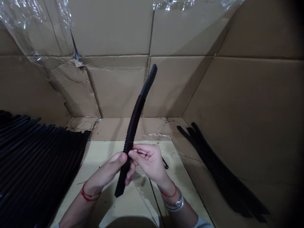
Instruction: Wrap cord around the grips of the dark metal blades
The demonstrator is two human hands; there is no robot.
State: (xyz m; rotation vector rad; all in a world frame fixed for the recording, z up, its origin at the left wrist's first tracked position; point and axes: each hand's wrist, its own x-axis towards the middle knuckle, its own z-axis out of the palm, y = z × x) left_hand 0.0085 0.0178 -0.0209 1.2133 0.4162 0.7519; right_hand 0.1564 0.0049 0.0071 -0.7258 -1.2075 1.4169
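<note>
A long black rubber strip (134,126) with a ribbed middle section and a tapered, slightly curved upper end stands up between my hands. My left hand (106,169) grips its lower part, with the thumb pressed against the ribs. My right hand (149,161) closes on the same section from the other side, fingers curled around it. The strip's lower end sticks out below my hands, and part of the ribbing is hidden behind my fingers.
A dense row of similar black strips (35,158) lies at the left, and a smaller pile (220,164) lies at the right. Cardboard walls surround the pale work surface (104,152), with clear plastic sheeting (35,25) hanging at the upper left.
</note>
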